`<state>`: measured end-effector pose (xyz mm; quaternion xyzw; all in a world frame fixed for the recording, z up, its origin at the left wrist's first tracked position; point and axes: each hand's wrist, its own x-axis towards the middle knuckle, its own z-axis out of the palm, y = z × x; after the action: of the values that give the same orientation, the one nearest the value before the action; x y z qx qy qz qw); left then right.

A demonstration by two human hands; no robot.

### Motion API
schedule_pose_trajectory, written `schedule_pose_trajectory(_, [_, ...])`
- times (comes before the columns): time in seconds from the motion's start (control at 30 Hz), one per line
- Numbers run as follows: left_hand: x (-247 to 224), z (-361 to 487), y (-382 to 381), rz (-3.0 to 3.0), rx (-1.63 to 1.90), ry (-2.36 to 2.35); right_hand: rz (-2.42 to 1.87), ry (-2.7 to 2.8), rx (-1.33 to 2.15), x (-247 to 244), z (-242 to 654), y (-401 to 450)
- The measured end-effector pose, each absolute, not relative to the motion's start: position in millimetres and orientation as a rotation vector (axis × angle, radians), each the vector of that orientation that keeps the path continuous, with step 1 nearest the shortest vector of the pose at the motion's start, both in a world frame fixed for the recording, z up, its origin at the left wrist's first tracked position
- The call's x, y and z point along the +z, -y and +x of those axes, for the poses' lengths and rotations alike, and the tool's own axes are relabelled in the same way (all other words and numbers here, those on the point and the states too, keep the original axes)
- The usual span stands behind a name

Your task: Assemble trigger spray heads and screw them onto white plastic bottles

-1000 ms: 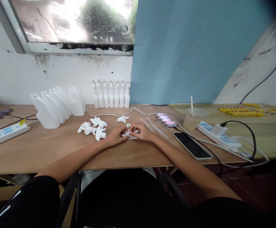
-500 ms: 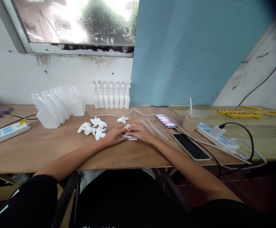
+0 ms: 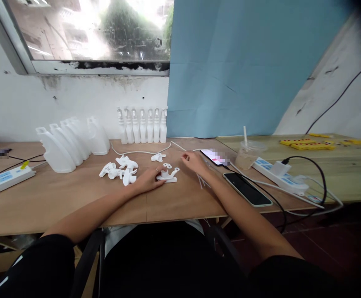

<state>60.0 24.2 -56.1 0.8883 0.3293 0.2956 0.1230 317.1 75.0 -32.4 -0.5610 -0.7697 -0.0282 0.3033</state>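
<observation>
On the wooden table, my left hand is closed around the left side of a white trigger sprayer head, with a ring on one finger. The sprayer head lies low over the table, a round loop at its right end. My right hand is apart from it, up and to the right, its fingers curled together; what they hold, if anything, is too small to make out. Thin clear dip tubes lie partly hidden under my right wrist. Small white rings rest just behind the sprayer head.
More white sprayer heads lie in a pile at left, and a single one lies farther back. White bottles and jugs stand along the wall. At right are a phone, a drink cup and a power strip with cables.
My right hand has left the sprayer head and moved right and slightly back, over the tubes. My left hand stays at the sprayer head, which now shows more. The whole view has shifted slightly.
</observation>
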Motion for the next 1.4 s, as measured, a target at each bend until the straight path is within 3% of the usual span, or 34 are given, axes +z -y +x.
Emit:
schedule_pose_trajectory(0.17, [-50,60,-20,2.654,0.827,-0.906,-1.877,2.041,-0.026,-41,346,-88])
schedule_pose_trajectory(0.4, [-49,60,-20,2.662,0.766,-0.922,-1.859,2.054,0.022,-46,352,-91])
schedule_pose_trajectory(0.6, [-48,59,-18,2.676,0.778,-0.861,-1.557,1.815,0.070,-39,356,-95])
schedule_pose_trajectory(0.87, [-50,63,-13,2.494,0.785,-0.963,-0.744,1.206,1.035,-6,350,-86])
schedule_pose_trajectory(1.4, [-50,64,-16,2.462,0.847,-0.770,-0.557,1.626,1.135,-22,256,-29])
